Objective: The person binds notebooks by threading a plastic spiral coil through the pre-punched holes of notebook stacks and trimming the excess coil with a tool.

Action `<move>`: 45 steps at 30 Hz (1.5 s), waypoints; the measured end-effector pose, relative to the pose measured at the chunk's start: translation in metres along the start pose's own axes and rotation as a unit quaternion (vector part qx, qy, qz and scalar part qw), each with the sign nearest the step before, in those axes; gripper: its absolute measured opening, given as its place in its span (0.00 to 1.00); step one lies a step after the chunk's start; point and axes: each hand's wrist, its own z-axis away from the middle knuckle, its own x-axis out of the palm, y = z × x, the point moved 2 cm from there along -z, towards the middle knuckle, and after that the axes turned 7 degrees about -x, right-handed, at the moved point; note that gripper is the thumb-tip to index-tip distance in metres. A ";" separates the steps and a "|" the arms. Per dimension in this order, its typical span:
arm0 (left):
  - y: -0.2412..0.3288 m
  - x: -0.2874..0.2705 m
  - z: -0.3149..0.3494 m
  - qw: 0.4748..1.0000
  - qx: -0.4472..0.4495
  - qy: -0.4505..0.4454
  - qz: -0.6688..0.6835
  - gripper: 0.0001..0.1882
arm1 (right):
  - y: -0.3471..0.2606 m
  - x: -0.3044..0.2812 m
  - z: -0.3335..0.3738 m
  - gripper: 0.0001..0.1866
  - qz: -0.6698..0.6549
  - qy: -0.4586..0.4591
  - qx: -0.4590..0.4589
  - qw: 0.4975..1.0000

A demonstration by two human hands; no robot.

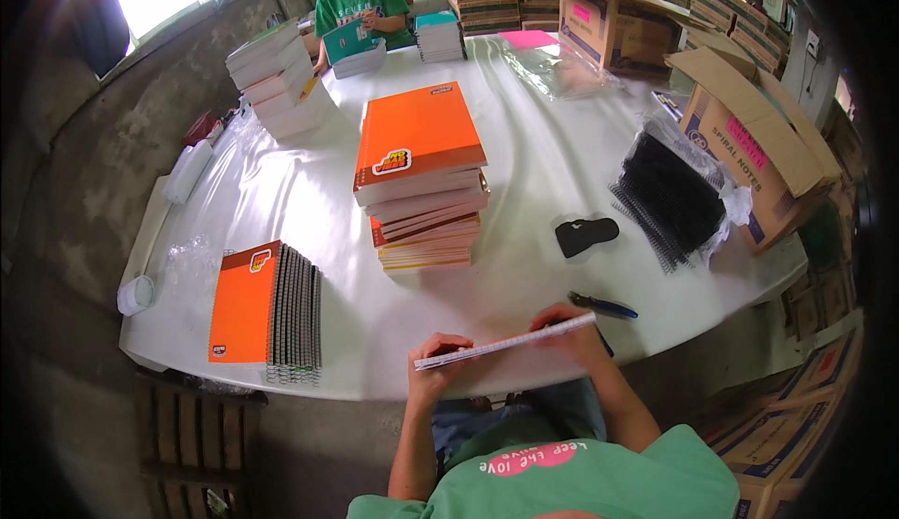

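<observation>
While a pad of paper is slanting almost edge-on at the near side of the white table, its right end higher, the left hand is gripping its left end, fingers clamped on it and curling over the far side. The right hand is meeting the pad's other end, its fingers bending behind the upper edge; they are blurring and partly hiding there, so I cannot tell whether they are pinching it or only resting against it. Just beyond that hand, pliers with blue grips are lying on the table, and farther off a flat black thing is resting near a bundle of black spiral coils. An open cardboard box is standing just beside the coils. Near the middle, a tall, uneven stack of orange-covered books is rising, while to the left a lower pile of spiral-bound orange notebooks is sitting near the table's edge. Across the table, a co-worker in green is holding a teal book.
</observation>
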 end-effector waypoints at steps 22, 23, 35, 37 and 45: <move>0.087 0.083 -0.017 0.791 0.293 0.144 -0.517 0.12 | 0.011 0.012 -0.004 0.19 0.387 0.008 -0.066 0.920; 0.085 0.081 -0.018 0.794 0.299 0.136 -0.511 0.10 | -0.004 0.008 -0.005 0.22 0.393 -0.092 -0.115 0.908; 0.076 0.079 -0.023 0.764 0.395 0.148 -0.489 0.10 | -0.098 -0.174 -0.126 0.17 0.781 0.203 -0.209 0.552; 0.075 0.078 -0.023 0.765 0.400 0.150 -0.483 0.10 | -0.090 -0.178 -0.132 0.13 0.831 0.200 -0.199 0.479; 0.077 0.075 -0.031 0.776 0.406 0.140 -0.463 0.11 | -0.125 -0.163 -0.144 0.05 0.815 0.188 -0.183 0.516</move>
